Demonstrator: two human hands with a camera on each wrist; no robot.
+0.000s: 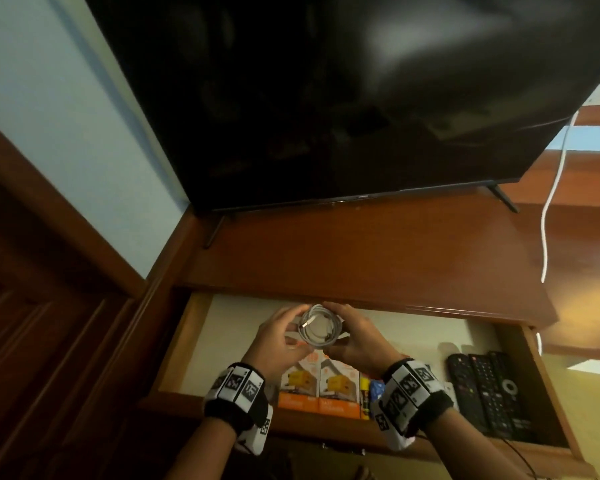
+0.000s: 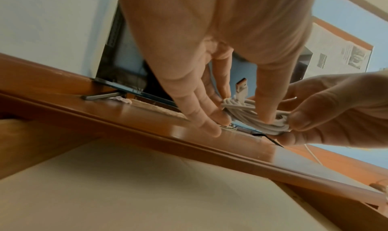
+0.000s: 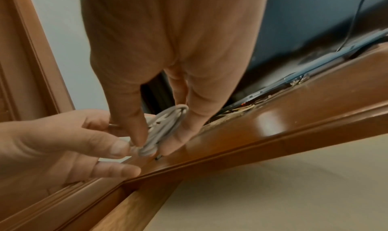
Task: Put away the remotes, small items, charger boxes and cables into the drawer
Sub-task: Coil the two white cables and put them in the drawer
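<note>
Both hands hold a coiled white cable [image 1: 321, 329] between them, just above the back of the open drawer [image 1: 174, 344]. My left hand [image 1: 291, 327] pinches the coil's left side and my right hand [image 1: 343, 329] grips its right side. In the left wrist view the cable [image 2: 247, 111] shows its USB plug [image 2: 241, 86] sticking up beside the left hand [image 2: 239, 118]. The right hand [image 3: 157, 135] pinches the cable [image 3: 166, 126] between thumb and fingers. Two orange charger boxes [image 1: 317, 386], small items [image 1: 371, 393] and three black remotes [image 1: 485, 389] lie in the drawer.
A large dark TV [image 1: 326, 98] stands on the wooden cabinet top [image 1: 361, 251] right behind the drawer. Another white cable [image 1: 548, 209] hangs down at the right of the TV. A wooden door [image 1: 32, 306] is at the left. The drawer's back left floor [image 1: 229, 323] is bare.
</note>
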